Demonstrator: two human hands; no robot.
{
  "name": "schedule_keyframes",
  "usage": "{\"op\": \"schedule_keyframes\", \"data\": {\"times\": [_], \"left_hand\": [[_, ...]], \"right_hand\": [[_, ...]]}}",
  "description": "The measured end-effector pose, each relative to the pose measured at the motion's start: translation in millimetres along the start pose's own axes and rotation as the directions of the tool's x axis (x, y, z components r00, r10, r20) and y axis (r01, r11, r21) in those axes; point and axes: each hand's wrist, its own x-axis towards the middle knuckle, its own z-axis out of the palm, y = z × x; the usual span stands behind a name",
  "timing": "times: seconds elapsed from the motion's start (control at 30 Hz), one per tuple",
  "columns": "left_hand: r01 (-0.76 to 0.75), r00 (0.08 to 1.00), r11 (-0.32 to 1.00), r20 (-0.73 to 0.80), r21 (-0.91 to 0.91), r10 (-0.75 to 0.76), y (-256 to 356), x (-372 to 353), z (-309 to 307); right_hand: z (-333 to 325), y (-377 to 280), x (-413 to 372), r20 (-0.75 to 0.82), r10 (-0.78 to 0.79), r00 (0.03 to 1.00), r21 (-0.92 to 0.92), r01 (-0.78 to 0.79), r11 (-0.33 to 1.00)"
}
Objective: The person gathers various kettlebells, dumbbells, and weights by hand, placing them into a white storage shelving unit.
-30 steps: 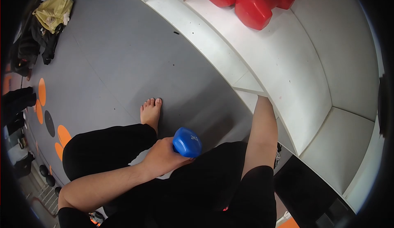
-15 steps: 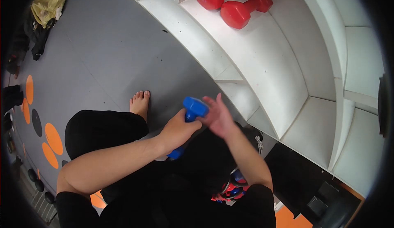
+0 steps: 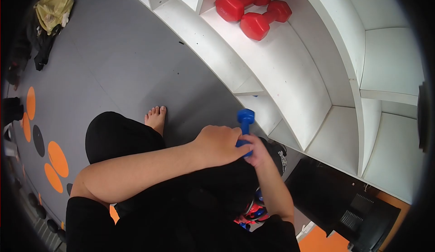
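Head view, looking down at a crouching person. The left hand is gripping the blue dumbbell, its fingers closing fully around the handle and covering the lower head. The right hand is coming up from the opposite side and touching the same lower end. The left hand is hiding most of its fingers, so it cannot be told whether this hand is clasping the weight or only resting against it.

The blue dumbbell is standing nearly upright in the air in front of the body, with its free head pointing up and showing above the left knuckles. It is hanging over the black-clad lap, near the front edge of the white shelf but apart from it.

Two red dumbbells are lying side by side, touching, in an upper compartment of the shelf, well apart from both hands. A bare foot is resting on the grey floor just beyond the raised knee. Orange discs are lying on the floor at far left, and a yellow cloth is lying at upper left. A black box is sitting below the shelf at lower right.
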Motion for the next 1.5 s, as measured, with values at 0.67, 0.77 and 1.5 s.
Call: {"op": "schedule_keyframes", "data": {"times": [0.67,0.77,1.5], "left_hand": [[-0.121,0.988,0.971,-0.065,0.205,0.137,-54.8,-41.1,37.5],[-0.121,0.989,0.987,-0.073,0.105,0.128,-56.4,-40.9,39.1],[-0.197,0.980,0.954,0.040,0.228,0.193,-47.2,-32.0,44.4]], "right_hand": [[-151.6,-101.1,243.0,-0.633,-0.316,0.707,-0.334,0.118,0.935],[-138.9,-96.2,242.2,-0.678,-0.263,0.686,-0.326,0.040,0.944],[-192.2,-74.8,254.0,-0.598,-0.107,0.794,0.266,0.322,0.909]]}}
